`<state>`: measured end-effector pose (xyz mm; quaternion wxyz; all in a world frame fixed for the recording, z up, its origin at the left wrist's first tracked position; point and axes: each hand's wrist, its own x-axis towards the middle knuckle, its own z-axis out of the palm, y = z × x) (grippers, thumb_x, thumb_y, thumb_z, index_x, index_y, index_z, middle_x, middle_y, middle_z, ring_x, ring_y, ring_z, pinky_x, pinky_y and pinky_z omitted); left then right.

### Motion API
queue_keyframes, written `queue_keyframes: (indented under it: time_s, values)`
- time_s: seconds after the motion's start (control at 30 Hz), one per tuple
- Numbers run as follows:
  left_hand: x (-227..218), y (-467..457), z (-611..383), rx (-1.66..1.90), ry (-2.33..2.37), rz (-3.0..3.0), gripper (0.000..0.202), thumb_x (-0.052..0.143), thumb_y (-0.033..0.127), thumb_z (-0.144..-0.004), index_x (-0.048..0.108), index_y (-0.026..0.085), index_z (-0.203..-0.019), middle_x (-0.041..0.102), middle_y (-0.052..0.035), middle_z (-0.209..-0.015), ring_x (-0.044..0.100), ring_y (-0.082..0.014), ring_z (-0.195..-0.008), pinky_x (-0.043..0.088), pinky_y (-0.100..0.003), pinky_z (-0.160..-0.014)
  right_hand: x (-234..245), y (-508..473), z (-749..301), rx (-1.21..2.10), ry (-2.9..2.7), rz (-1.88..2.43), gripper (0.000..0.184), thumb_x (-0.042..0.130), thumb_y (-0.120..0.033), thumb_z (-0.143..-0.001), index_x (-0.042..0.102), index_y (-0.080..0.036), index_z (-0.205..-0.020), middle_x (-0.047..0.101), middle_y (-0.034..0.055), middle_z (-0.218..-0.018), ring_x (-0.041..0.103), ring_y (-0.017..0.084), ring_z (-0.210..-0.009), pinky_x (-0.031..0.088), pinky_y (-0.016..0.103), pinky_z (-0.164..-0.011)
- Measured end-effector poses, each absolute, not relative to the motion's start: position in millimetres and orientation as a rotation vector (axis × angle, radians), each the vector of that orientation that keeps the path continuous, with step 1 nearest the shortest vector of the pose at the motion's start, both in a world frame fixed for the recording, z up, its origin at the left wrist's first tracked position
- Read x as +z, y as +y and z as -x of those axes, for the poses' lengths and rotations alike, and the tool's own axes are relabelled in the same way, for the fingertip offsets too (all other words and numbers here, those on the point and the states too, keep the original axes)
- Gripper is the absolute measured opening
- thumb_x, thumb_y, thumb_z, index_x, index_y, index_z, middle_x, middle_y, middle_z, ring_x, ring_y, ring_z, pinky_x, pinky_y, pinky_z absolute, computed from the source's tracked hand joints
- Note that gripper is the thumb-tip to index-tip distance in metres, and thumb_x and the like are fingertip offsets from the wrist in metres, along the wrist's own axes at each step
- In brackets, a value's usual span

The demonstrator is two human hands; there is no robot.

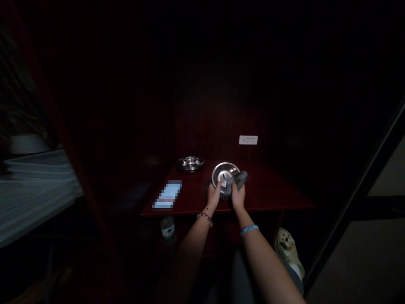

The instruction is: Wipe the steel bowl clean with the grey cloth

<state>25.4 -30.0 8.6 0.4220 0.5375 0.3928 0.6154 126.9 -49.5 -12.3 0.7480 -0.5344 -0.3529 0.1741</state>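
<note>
My left hand [214,196] grips the near left rim of a shiny steel bowl [224,171], which is tilted up towards me above the dark red table [268,196]. My right hand [238,196] is closed on a grey cloth [239,179] pressed against the bowl's right side. A beaded bracelet sits on my left wrist and a light blue band on my right. A second steel bowl [190,163] rests on the table to the back left, apart from both hands.
A blurred flat card or phone [167,194] lies on the table's left part. A white socket plate [248,139] is on the back wall. Below the table stand a plastic bottle [168,230] and a pale clog [288,249]. Stacked white sheets [38,177] sit far left.
</note>
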Motion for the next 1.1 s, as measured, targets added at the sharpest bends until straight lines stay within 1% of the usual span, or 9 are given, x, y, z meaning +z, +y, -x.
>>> queue_keyframes:
  time_s: [0.13,0.2,0.33,0.5,0.67,0.77,0.9,1.1]
  values:
    - [9,-32,-26,1.576,0.938,-1.338,0.032,0.065,0.023,-0.082,0.068,0.015,-0.113,0.074,-0.0104,-0.114,0.068,-0.0206,-0.107,0.05,-0.031,-0.097,-13,-49,-127,0.36,-0.768,1.16,0.049,0.055,-0.042,-0.082,0.057,-0.018,-0.124,0.07,0.0097,-0.116,0.066,0.025,-0.108,0.049,0.038,-0.098]
    - [8,-32,-27,1.568,0.914,-1.346,0.036,0.067,0.022,-0.08,0.067,0.016,-0.116,0.073,-0.0096,-0.118,0.067,-0.0204,-0.11,0.049,-0.032,-0.1,-13,-49,-127,0.346,-0.764,1.167,0.05,0.054,-0.042,-0.082,0.056,-0.018,-0.126,0.069,0.01,-0.117,0.066,0.025,-0.108,0.049,0.039,-0.098]
    - [6,-31,-29,1.508,0.875,-1.387,0.041,0.07,0.021,-0.079,0.065,0.016,-0.119,0.071,-0.0112,-0.122,0.066,-0.0218,-0.115,0.047,-0.034,-0.104,-14,-49,-128,0.331,-0.776,1.171,0.051,0.052,-0.044,-0.083,0.055,-0.017,-0.126,0.069,0.0106,-0.118,0.065,0.025,-0.11,0.049,0.04,-0.098]
    - [3,-27,-31,1.473,0.803,-1.446,0.04,0.071,0.019,-0.078,0.064,0.015,-0.117,0.069,-0.0129,-0.124,0.064,-0.0225,-0.118,0.045,-0.035,-0.107,-13,-49,-128,0.351,-0.775,1.181,0.053,0.053,-0.043,-0.083,0.054,-0.016,-0.129,0.068,0.012,-0.121,0.065,0.026,-0.113,0.048,0.039,-0.099]
    - [-1,-22,-30,1.579,0.769,-1.474,0.058,0.071,0.016,-0.077,0.05,0.014,-0.131,0.058,-0.0159,-0.139,0.056,-0.0222,-0.129,0.038,-0.033,-0.113,-12,-50,-129,0.351,-0.765,1.219,0.052,0.057,-0.041,-0.081,0.056,-0.018,-0.128,0.07,0.0117,-0.118,0.066,0.027,-0.112,0.049,0.039,-0.098]
    - [-3,-21,-29,1.575,0.772,-1.47,0.062,0.07,0.017,-0.079,0.043,0.015,-0.135,0.059,-0.0159,-0.136,0.058,-0.0221,-0.127,0.039,-0.034,-0.112,-12,-51,-128,0.364,-0.766,1.232,0.053,0.057,-0.042,-0.081,0.056,-0.017,-0.129,0.07,0.012,-0.118,0.066,0.028,-0.111,0.049,0.039,-0.098]
    - [-2,-22,-28,1.565,0.787,-1.442,0.063,0.071,0.02,-0.079,0.042,0.018,-0.134,0.064,-0.0142,-0.13,0.062,-0.0224,-0.12,0.042,-0.035,-0.108,-11,-52,-128,0.355,-0.772,1.23,0.054,0.058,-0.041,-0.081,0.056,-0.016,-0.129,0.07,0.0128,-0.118,0.066,0.028,-0.111,0.049,0.039,-0.097]
    - [2,-24,-30,1.597,0.778,-1.281,0.069,0.074,0.022,-0.075,0.046,0.016,-0.138,0.061,-0.0143,-0.137,0.055,-0.0267,-0.131,0.035,-0.037,-0.115,-11,-52,-127,0.377,-0.757,1.226,0.054,0.058,-0.04,-0.08,0.057,-0.018,-0.129,0.07,0.0106,-0.119,0.066,0.028,-0.112,0.049,0.04,-0.099]
